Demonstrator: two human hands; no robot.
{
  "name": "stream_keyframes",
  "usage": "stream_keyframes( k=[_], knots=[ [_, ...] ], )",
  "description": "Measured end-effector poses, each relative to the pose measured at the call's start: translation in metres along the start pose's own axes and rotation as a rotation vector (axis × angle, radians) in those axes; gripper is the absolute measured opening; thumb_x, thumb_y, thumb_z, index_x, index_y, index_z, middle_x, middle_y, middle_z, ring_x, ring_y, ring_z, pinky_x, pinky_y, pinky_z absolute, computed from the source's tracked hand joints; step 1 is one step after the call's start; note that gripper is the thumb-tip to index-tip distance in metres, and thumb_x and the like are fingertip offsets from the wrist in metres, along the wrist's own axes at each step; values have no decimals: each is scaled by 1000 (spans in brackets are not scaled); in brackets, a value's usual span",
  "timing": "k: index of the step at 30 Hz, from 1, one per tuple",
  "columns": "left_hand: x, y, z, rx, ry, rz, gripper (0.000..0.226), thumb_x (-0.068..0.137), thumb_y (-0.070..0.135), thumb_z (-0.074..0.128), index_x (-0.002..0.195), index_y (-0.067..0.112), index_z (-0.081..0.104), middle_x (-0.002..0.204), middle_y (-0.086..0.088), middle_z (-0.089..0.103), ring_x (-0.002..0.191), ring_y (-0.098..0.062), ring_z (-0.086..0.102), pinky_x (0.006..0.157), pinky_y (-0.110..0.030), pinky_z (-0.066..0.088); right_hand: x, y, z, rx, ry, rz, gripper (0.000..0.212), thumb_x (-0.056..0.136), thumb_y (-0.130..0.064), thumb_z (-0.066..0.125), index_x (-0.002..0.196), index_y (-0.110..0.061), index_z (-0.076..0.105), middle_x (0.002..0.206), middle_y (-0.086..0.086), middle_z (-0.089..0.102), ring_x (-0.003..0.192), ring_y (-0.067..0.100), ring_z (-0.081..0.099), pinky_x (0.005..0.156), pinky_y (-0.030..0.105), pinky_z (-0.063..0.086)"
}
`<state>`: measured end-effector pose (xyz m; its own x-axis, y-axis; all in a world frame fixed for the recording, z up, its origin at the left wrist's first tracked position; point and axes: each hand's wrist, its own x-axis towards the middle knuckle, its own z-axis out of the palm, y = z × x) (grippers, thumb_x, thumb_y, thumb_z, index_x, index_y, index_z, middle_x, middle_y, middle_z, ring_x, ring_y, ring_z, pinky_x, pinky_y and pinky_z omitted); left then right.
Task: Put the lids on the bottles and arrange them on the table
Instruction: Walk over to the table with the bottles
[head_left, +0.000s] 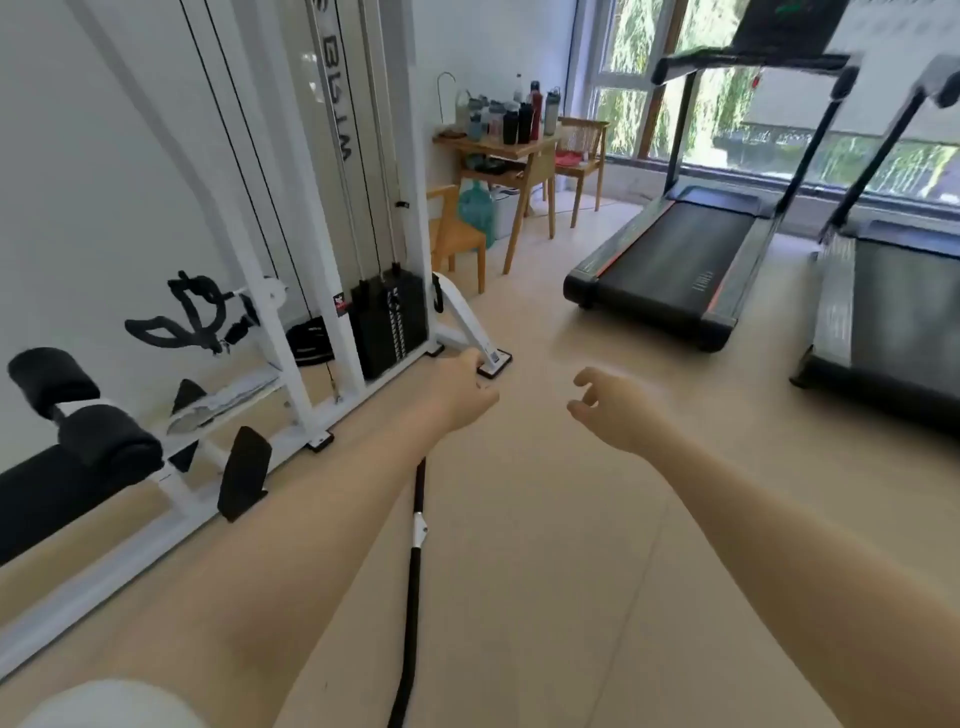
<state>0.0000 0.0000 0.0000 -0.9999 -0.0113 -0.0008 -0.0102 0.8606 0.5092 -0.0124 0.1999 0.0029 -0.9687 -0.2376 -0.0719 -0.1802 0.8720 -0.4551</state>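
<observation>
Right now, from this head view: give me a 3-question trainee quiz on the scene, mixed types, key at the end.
1. True or false: the left hand holds a bottle.
2. Multiple choice: where are the bottles? A) on the floor by the treadmill B) on the wooden table near the window C) on the weight machine
3. Short answer: is the right hand open or closed, and is anything in it?

Key
1. False; it is empty, held out over the floor.
2. B
3. Open with fingers loosely curled; nothing in it.
</observation>
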Motion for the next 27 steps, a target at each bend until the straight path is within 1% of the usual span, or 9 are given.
stream_keyframes(
  k=[3, 4, 8, 12, 15, 17, 21, 24, 27],
  knots=[
    [69, 8, 22, -37, -86, 10, 51, 88, 22, 47, 136, 13, 33, 96, -9, 63, 84, -23, 59, 65, -31, 48, 67, 35, -7, -19, -9, 40, 37, 93, -24, 49, 126, -7, 47, 121, 14, 60, 112, 31, 53, 88, 32, 40],
    [92, 9, 31, -7, -127, 21, 50, 89, 19, 46, 136, 11, 33, 97, -10, 63, 84, -24, 58, 64, -30, 47, 90, 50, -7, -14, -31, 64, 37, 93, -24, 49, 126, -7, 47, 122, 15, 59, 113, 31, 53, 89, 32, 40],
    [205, 13, 69, 113, -190, 49, 45, 89, 14, 45, 133, 7, 39, 110, -16, 63, 102, -28, 55, 78, -32, 45, 197, 107, -3, -75, -138, 114, 42, 93, -27, 48, 131, -9, 43, 131, 13, 54, 118, 31, 51, 93, 34, 40],
    [334, 16, 94, 77, -227, -17, 43, 89, 18, 45, 131, 10, 41, 109, -13, 63, 93, -24, 53, 75, -30, 44, 329, 143, -35, -144, -181, 68, 43, 93, -30, 48, 132, -11, 43, 132, 11, 54, 119, 30, 50, 94, 36, 40],
    [432, 14, 92, 263, -288, 8, 41, 88, 20, 42, 129, 13, 42, 112, -11, 61, 95, -28, 58, 73, -34, 47, 430, 160, -67, -194, -218, 49, 43, 93, -32, 46, 132, -13, 43, 132, 11, 54, 119, 30, 50, 96, 37, 42],
    [498, 13, 79, 342, -252, 35, 36, 88, 19, 39, 123, 12, 45, 107, -12, 63, 90, -30, 59, 71, -36, 49, 498, 166, -85, -187, -206, 64, 42, 93, -32, 46, 130, -14, 44, 130, 12, 54, 117, 32, 50, 97, 40, 44],
    [609, -5, 63, 211, -176, -16, 41, 91, 23, 42, 131, 15, 41, 106, -12, 66, 92, -29, 62, 76, -42, 54, 620, 173, -78, -159, -232, 66, 40, 92, -30, 46, 128, -12, 45, 129, 14, 54, 114, 33, 52, 94, 39, 45],
    [697, -42, 77, 221, -220, -80, 41, 92, 23, 42, 132, 13, 41, 117, -14, 61, 98, -29, 60, 75, -37, 51, 715, 177, -53, -192, -331, 34, 42, 92, -33, 47, 129, -14, 44, 128, 12, 55, 115, 31, 52, 95, 40, 45],
    [802, -77, 92, 235, -271, -128, 39, 92, 20, 40, 130, 12, 42, 125, -13, 57, 106, -29, 56, 77, -34, 46, 819, 182, -38, -119, -331, 44, 41, 91, -31, 48, 127, -11, 46, 125, 15, 56, 113, 32, 53, 93, 38, 46]
  ],
)
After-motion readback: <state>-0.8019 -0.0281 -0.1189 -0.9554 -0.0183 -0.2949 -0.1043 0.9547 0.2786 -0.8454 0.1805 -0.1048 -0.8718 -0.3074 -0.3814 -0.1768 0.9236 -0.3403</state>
